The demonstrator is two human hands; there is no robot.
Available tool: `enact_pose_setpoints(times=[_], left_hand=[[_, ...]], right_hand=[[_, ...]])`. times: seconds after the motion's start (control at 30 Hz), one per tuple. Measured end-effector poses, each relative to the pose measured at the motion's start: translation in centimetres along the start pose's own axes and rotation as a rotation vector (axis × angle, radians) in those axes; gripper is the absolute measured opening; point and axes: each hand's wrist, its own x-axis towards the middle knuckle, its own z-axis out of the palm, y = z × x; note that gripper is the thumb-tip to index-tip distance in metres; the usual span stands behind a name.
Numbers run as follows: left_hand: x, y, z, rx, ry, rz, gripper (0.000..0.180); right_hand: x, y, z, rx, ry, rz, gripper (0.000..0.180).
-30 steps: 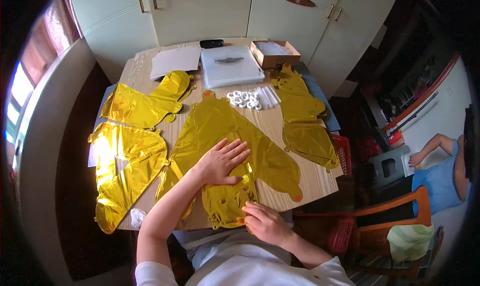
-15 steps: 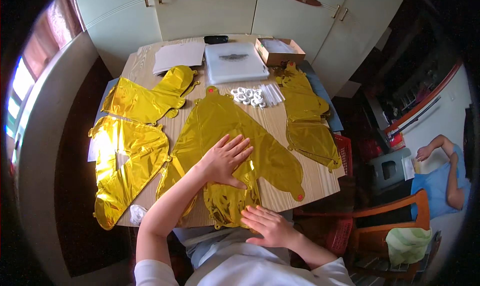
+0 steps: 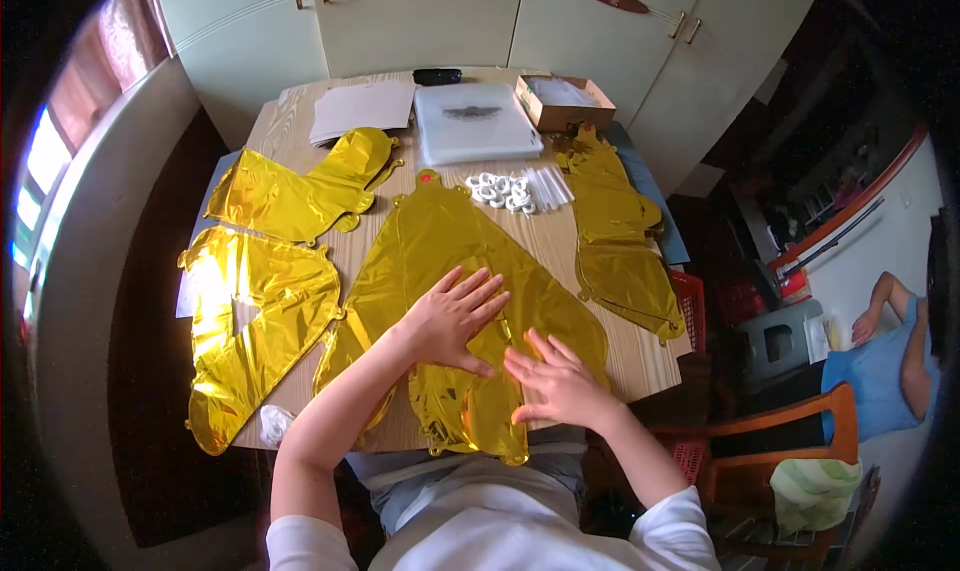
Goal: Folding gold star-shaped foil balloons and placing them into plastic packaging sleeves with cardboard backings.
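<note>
A large flat gold foil balloon (image 3: 450, 241) lies on the table in front of me, with a red dot near its top tab. My left hand (image 3: 455, 319) rests flat on its middle, fingers spread. My right hand (image 3: 562, 379) is to the right of it, over the balloon's lower right part, with fingers apart and nothing in them. That hand and wrist hide the balloon's lower right end. The balloon's crinkled lower part (image 3: 465, 411) reaches the table's near edge below my hands. More flat gold foil balloons (image 3: 265, 321) lie to the left and right (image 3: 625, 271).
Behind the balloon lie several white ribbon rolls (image 3: 500, 191) and clear thin tubes (image 3: 548, 188). Farther back are white sheets (image 3: 360, 111), a stack of clear plastic bags (image 3: 475, 136) and a cardboard box (image 3: 565, 114). A person (image 3: 875, 366) sits at right beyond a wooden chair (image 3: 840, 421).
My right hand has moved up and to the right from the balloon's lower edge, and now covers its lower right end. My left hand has stayed in place.
</note>
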Motion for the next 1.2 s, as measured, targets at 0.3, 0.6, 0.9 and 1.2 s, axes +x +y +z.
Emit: enact_pose_setpoints(times=[0.3, 0.6, 0.9, 1.2], left_hand=[[0.0, 0.0, -0.1, 0.012, -0.007, -0.007, 0.115], [-0.1, -0.1, 0.2, 0.007, 0.028, -0.001, 0.113], [0.0, -0.1, 0.0, -0.004, -0.008, -0.001, 0.115], [-0.1, 0.1, 0.0, 0.039, -0.015, -0.010, 0.112]], right_hand=[[1.0, 0.4, -0.4, -0.193, -0.081, -0.070, 0.089], [-3.9, -3.2, 0.3, -0.064, 0.172, -0.223, 0.038], [-4.5, -3.5, 2.7, -0.039, 0.425, -0.318, 0.019], [-3.6, -2.3, -0.4, 0.218, 0.441, -0.286, 0.026]])
